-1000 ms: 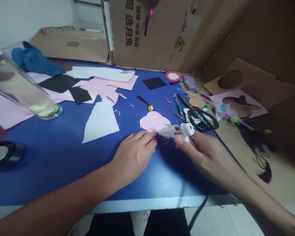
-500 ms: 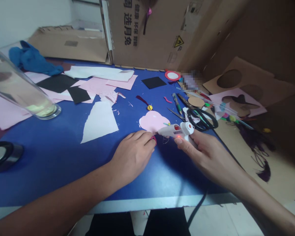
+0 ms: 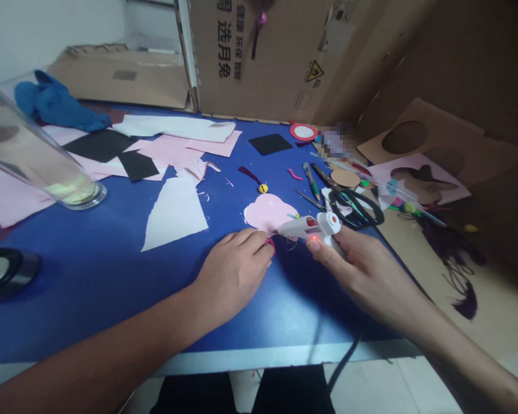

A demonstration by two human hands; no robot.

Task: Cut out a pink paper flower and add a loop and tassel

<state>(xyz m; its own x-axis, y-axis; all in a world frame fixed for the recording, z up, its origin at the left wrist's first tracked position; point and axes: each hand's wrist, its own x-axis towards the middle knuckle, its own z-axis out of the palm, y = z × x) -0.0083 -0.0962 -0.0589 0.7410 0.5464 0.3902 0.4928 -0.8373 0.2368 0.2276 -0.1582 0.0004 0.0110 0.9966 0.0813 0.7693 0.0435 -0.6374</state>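
Note:
My right hand (image 3: 358,267) is wrapped round a small white hot glue gun (image 3: 313,226) with a red light glowing on it. Its nozzle points left, toward my left hand. My left hand (image 3: 233,270) rests on the blue table (image 3: 112,270) with its fingers curled over a small red piece (image 3: 270,244), which is mostly hidden. Just beyond both hands lies a pink cloud-shaped cutout (image 3: 268,210). A yellow bead on a dark red tassel (image 3: 259,183) lies behind the cutout.
Black scissors (image 3: 354,208), pens and small craft bits lie to the right. Pink, white and black sheets (image 3: 172,215) cover the left and back. A clear glass vessel (image 3: 34,158) lies at far left, black tape (image 3: 4,273) near it. Cardboard boxes (image 3: 276,57) stand behind.
Almost nothing differs. The glue gun has shifted slightly left toward my left hand's fingertips; my left hand has stayed in place.

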